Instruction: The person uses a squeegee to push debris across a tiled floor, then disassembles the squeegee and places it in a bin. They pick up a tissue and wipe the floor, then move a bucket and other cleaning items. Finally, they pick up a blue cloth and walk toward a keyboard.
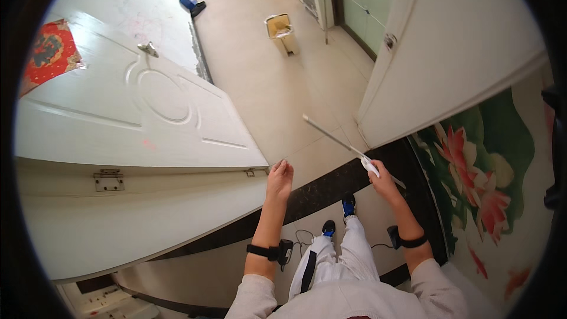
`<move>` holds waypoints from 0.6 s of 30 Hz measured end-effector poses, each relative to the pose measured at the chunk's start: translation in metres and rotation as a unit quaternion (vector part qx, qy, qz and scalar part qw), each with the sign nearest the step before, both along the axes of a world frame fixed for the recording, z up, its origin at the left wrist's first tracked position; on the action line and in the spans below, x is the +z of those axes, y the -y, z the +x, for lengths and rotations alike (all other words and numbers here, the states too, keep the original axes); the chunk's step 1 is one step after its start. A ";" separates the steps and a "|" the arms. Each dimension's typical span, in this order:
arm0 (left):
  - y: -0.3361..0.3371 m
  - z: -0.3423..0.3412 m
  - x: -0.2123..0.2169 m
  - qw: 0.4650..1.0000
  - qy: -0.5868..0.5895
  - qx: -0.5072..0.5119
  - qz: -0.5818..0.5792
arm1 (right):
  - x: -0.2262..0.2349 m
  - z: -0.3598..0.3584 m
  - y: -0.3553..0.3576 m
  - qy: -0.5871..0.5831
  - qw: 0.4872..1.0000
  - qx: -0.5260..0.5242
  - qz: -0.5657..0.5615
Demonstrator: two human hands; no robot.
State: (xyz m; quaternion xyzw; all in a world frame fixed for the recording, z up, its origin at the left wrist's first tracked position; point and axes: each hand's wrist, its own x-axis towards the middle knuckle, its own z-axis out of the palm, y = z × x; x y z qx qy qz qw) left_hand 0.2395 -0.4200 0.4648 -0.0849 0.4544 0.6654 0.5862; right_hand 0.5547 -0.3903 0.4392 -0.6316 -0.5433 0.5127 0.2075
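Observation:
My right hand (384,180) is closed around the white handle of a long, thin tool (333,134) that looks like a squeegee. Its narrow grey bar slants up and left over the doorway floor, and a thin end shows past the hand at lower right. My left hand (280,180) is held up with its fingers curled together, beside the lower corner of the white panelled door (218,121). Whether anything is between those fingers is hidden.
A yellowish bin (283,40) with a liner stands on the tiled floor ahead. Another white door (455,41) stands at right, beside a wall painted with lotus flowers (490,195). A dark threshold strip (319,192) crosses before my feet. Cables lie near my legs.

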 end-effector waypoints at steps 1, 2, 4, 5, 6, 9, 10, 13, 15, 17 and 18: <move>-0.011 -0.001 0.002 1.000 -0.001 -0.003 0.004 | -0.004 -0.010 -0.018 -0.008 1.000 0.001 0.021; -0.020 -0.006 0.001 1.000 -0.004 -0.001 0.006 | -0.005 -0.024 -0.039 -0.026 1.000 0.004 -0.017; -0.038 -0.013 0.006 1.000 -0.010 0.014 0.005 | 0.019 -0.054 -0.074 -0.105 0.989 -0.017 -0.107; -0.046 -0.017 0.009 1.000 -0.009 0.021 0.006 | 0.029 -0.064 -0.089 -0.132 0.984 -0.018 -0.121; -0.056 -0.021 0.012 1.000 -0.009 0.027 0.006 | 0.038 -0.074 -0.103 -0.159 0.978 -0.020 -0.134; -0.081 -0.044 0.014 0.999 -0.008 0.043 0.003 | 0.048 -0.107 -0.143 -0.213 0.964 -0.022 -0.158; -0.088 -0.052 0.012 0.999 -0.007 0.046 0.001 | 0.048 -0.116 -0.154 -0.221 0.961 -0.020 -0.167; -0.117 -0.086 0.008 0.997 -0.007 0.071 -0.011 | 0.052 -0.147 -0.199 -0.241 0.953 -0.019 -0.184; -0.142 -0.114 0.005 0.997 -0.003 0.078 -0.012 | 0.051 -0.172 -0.230 -0.259 0.946 -0.028 -0.193; -0.167 -0.134 0.002 0.997 0.009 0.075 -0.011 | 0.053 -0.190 -0.257 -0.263 0.944 -0.035 -0.194; -0.186 -0.147 -0.003 0.997 0.024 0.069 0.011 | 0.054 -0.199 -0.273 -0.260 0.946 -0.041 -0.188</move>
